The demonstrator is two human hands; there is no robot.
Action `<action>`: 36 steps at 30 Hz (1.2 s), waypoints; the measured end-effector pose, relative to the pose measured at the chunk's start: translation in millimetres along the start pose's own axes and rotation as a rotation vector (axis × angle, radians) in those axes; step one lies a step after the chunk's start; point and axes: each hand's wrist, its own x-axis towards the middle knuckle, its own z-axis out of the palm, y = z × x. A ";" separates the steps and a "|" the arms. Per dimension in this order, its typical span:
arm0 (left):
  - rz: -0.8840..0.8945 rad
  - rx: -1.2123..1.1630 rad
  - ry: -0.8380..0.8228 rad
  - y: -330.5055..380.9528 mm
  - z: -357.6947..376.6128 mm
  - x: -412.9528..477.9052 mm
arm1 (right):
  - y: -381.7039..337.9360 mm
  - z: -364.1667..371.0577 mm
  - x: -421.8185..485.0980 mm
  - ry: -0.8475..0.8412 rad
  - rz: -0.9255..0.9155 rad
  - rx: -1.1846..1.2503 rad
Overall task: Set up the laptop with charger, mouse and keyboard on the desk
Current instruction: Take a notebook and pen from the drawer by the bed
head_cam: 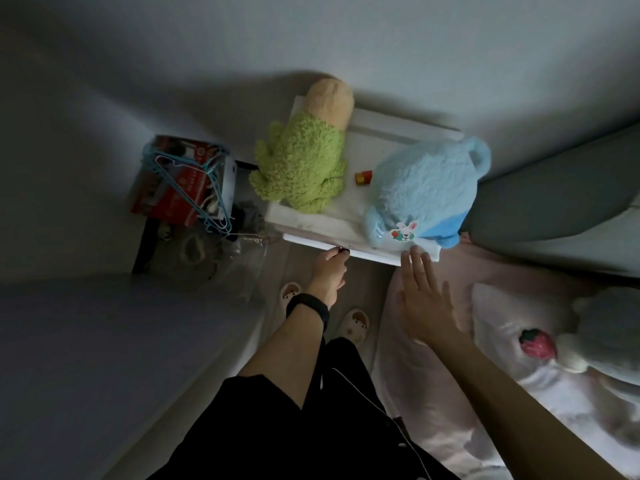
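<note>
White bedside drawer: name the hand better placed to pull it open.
Left: the left hand pinches the small dark knob; the right hand is open, fingers straight, off the knob.

Dim throughout, with a cool grey cast. Brightest patch is mid-frame: the top of the white table and the blue plush. A broad soft shadow lies on the wall behind and left of the green plush, so light arrives from the right. Strong darkening toward the left edge and bottom corners. Wide-angle bending curves straight edges near the borders. Edges of the right hand are soft, its fingers smeared. The small dark knob pinched by the left hand is barely resolved.
</note>
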 end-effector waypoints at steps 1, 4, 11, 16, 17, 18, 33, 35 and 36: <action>0.012 0.020 0.008 -0.5 2.0 3.2 | 0.5 0.0 0.4 -0.012 0.005 0.003; 0.121 0.118 0.078 -7.6 5.3 14.6 | 2.2 -3.2 1.3 -0.023 0.000 0.024; 0.158 0.203 0.184 -45.3 -1.2 8.0 | 6.2 -16.5 0.8 -0.073 -0.023 0.057; 0.126 0.087 0.234 -91.2 -13.5 -14.8 | 9.4 -17.0 2.5 -0.064 -0.049 0.091; 0.102 0.058 0.240 -99.3 -15.8 -17.0 | 10.7 -16.5 2.6 -0.066 -0.054 0.081; 0.087 0.030 0.244 -104.5 -18.1 -18.9 | 11.4 -16.4 2.9 -0.068 -0.058 0.071; 0.058 0.064 0.242 -179.4 -57.9 -19.6 | 7.2 -1.3 -4.6 0.028 -0.065 -0.132; 0.089 0.108 0.305 -162.2 -64.4 -48.4 | 2.8 0.5 -8.7 0.077 -0.061 -0.120; 0.116 0.093 0.388 -152.4 -68.2 -64.3 | 0.0 2.6 -12.5 0.134 -0.071 -0.099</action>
